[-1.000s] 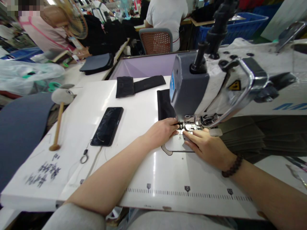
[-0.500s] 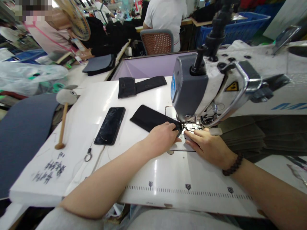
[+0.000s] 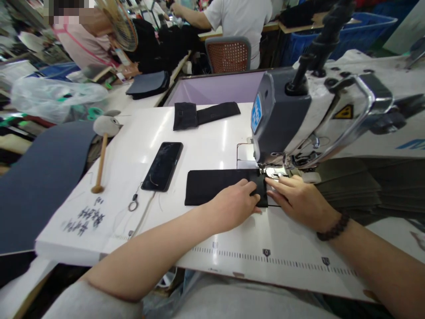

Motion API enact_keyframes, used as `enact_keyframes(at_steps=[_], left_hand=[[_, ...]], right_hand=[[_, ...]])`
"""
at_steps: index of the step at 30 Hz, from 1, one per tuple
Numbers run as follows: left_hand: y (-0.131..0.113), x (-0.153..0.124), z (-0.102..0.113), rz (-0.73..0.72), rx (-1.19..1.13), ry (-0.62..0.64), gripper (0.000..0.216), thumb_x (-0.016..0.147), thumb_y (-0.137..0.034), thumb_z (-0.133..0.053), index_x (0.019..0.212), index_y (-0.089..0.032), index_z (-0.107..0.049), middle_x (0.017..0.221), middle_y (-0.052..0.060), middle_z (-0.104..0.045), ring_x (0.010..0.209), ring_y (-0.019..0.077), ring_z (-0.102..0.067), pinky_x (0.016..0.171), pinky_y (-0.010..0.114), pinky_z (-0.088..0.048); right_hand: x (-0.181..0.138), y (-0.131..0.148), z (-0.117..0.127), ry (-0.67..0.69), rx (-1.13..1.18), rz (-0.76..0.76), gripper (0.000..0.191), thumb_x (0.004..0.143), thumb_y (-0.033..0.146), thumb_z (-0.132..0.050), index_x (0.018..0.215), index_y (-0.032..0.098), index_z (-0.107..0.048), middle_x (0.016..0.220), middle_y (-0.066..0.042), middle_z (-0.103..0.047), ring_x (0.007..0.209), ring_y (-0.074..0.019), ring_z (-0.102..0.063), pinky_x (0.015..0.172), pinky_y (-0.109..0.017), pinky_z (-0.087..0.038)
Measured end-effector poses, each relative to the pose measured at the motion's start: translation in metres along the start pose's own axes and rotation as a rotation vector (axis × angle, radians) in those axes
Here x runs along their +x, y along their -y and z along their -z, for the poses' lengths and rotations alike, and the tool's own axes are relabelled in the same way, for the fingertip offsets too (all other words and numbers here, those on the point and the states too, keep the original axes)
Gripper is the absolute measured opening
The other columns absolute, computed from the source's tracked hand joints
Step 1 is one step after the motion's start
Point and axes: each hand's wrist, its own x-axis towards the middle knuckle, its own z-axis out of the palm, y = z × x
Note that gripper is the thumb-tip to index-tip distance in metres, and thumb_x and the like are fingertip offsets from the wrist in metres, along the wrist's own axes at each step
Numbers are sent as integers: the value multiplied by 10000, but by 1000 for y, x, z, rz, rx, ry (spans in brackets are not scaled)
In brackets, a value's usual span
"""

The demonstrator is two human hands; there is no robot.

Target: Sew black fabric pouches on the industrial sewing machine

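A black fabric piece point(image 3: 206, 188) lies flat on the white sewing table, its right end by the needle area of a sewing machine point(image 3: 282, 115). My left hand point(image 3: 234, 204) rests on that end with bent fingers, gripping the cloth near its front right corner. My right hand point(image 3: 295, 197) lies just right of the piece. Its fingers are stretched out, with the index fingertip at the cloth's edge beside the presser foot point(image 3: 263, 170). Whether that fingertip presses on the cloth is too small to tell.
A phone point(image 3: 162, 166) with a ring strap point(image 3: 133, 204) lies left of the fabric. Farther back is a folded black fabric strip point(image 3: 217, 113). A mallet-like tool point(image 3: 101, 164) sits at the left. Dark fabric sheets point(image 3: 348, 186) are stacked right of my right hand. Co-workers sit beyond the table.
The black fabric piece has turned from a slant to lie nearly straight across the table, its left end swinging toward me. My left hand has moved with it. The whole view has shifted slightly.
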Motion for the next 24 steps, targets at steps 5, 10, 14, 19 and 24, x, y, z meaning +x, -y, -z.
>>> enact_keyframes(at_steps=[5,10,14,19,24], left_hand=[[-2,-9,-6,-117,-26,-39,199,881,-229,-451,860,-93,-594,889,85,-563,884,183,-501,790,288,-441],[-4,-17,-11,-122,-62,-79,213,892,-146,-374,956,-85,-568,1039,104,-564,956,183,-511,817,294,-457],[-1,-16,-15,-143,-48,-146,248,895,-141,-353,1005,-46,-554,1101,120,-550,1012,188,-504,902,304,-425],[7,-9,-16,-151,22,-160,239,876,-122,-381,1020,-34,-551,1109,118,-554,1052,177,-495,969,281,-378],[16,0,-17,-134,58,-179,216,857,-107,-416,1011,-53,-558,1107,108,-558,1057,167,-497,971,274,-381]], right_hand=[[-3,7,9,2,82,239,312,919,264,-357,935,93,-618,632,-28,-529,572,-135,-464,595,-291,-363],[-4,20,14,15,52,343,324,922,231,-354,835,92,-634,589,-16,-496,532,-126,-418,549,-292,-327],[-4,19,11,10,34,304,333,929,247,-341,873,98,-633,590,-12,-498,534,-125,-418,566,-291,-327],[-3,14,9,30,16,235,356,932,283,-327,887,98,-628,600,-18,-509,556,-137,-440,599,-298,-338],[0,9,5,66,-6,141,360,927,320,-324,949,108,-613,643,-28,-537,589,-149,-472,622,-301,-338]])
